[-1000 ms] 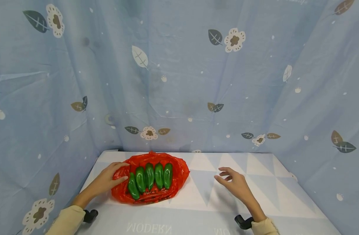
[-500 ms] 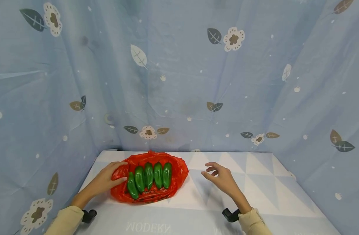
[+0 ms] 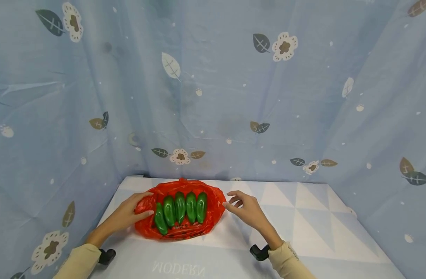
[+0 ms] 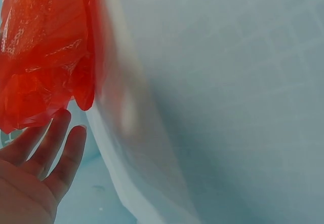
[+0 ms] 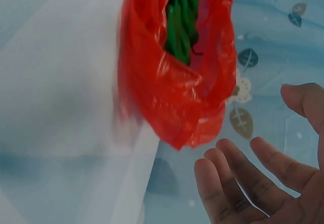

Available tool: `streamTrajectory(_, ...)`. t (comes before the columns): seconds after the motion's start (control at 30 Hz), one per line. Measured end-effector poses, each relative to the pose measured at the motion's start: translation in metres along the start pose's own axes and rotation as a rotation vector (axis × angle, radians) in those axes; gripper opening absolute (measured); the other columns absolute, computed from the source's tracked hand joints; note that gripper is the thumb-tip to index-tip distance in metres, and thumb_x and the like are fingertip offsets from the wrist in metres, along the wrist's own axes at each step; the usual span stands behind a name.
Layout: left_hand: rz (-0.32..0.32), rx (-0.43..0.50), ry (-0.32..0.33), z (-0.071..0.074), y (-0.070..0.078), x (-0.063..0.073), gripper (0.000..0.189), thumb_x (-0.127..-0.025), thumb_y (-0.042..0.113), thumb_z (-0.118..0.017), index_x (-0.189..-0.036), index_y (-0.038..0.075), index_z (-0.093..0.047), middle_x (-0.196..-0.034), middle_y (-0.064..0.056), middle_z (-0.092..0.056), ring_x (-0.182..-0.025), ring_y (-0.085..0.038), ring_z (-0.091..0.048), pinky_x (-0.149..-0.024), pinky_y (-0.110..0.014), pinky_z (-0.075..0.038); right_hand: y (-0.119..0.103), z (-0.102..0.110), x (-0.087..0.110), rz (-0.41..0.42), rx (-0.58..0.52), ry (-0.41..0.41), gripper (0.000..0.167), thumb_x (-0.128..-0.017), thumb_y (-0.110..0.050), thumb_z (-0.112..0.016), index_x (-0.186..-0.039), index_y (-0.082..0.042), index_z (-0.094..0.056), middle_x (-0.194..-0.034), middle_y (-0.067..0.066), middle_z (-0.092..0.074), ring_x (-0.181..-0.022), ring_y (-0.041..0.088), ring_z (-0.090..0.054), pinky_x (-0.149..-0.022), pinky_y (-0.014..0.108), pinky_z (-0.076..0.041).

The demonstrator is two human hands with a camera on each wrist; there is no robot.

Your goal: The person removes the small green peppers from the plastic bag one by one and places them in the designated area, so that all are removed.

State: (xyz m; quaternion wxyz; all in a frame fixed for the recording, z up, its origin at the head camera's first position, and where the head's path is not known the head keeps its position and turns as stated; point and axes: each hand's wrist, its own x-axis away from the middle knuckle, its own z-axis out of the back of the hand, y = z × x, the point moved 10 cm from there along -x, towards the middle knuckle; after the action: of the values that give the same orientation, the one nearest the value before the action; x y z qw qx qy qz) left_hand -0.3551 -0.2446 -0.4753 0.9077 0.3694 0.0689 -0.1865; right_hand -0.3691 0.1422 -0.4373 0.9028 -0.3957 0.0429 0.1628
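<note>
Several glossy green peppers (image 3: 179,208) lie side by side in a spread-open red plastic bag (image 3: 216,199) on the table. My left hand (image 3: 129,211) is at the bag's left edge, fingers and thumb apart and reaching over it. In the left wrist view the fingertips of that hand (image 4: 43,158) come up against the crinkled bag (image 4: 45,46). My right hand (image 3: 247,209) hovers by the bag's right edge with its fingers loosely bent. In the right wrist view this hand (image 5: 263,188) holds nothing, and a small gap separates it from the bag (image 5: 177,102).
A table (image 3: 303,232) with a pale triangle-patterned cover carries the bag toward its back left. Blue curtain (image 3: 213,97) with leaf and flower prints encloses the back and both sides. A black wrist strap (image 3: 260,252) sits on the right forearm.
My right hand has moved left across the table to the bag's right edge. The left hand stays at the left edge, and the peppers and bag lie as before.
</note>
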Motion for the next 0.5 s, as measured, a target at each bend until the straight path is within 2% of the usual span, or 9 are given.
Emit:
streamTrajectory(0.13,0.016,0.0,-0.007,-0.003,-0.002,0.0,0.073,-0.091,0.043,-0.079,-0.147,0.005,-0.051,-0.142,-0.021,-0.055,-0.13,-0.045,-0.051,-0.101,-0.066,-0.047,-0.015,-0.015,-0.003,0.056,-0.022,-0.043,0.05,-0.092,-0.047,-0.076,-0.125,-0.01,-0.069,-0.097,-0.005,-0.073,-0.085,0.012,-0.066,-0.067,0.026,-0.058)
streamTrajectory(0.27,0.025,0.001,-0.008,-0.004,-0.002,-0.001,0.077,-0.088,0.044,-0.081,-0.148,0.007,-0.051,-0.143,-0.02,-0.054,-0.131,-0.044,-0.051,-0.101,-0.065,-0.048,-0.028,-0.025,-0.006,0.106,-0.041,-0.056,0.049,-0.093,-0.045,-0.075,-0.123,-0.007,-0.07,-0.095,-0.006,-0.072,-0.084,0.011,-0.067,-0.071,0.026,-0.058)
streamTrajectory(0.5,0.034,-0.001,-0.024,-0.006,-0.001,-0.001,0.08,-0.085,0.045,-0.083,-0.148,0.008,-0.051,-0.142,-0.021,-0.054,-0.13,-0.046,-0.051,-0.1,-0.067,-0.048,-0.039,-0.04,-0.011,0.114,-0.061,-0.075,0.046,-0.093,-0.046,-0.075,-0.122,-0.01,-0.071,-0.093,-0.007,-0.071,-0.081,0.009,-0.065,-0.074,0.027,-0.057)
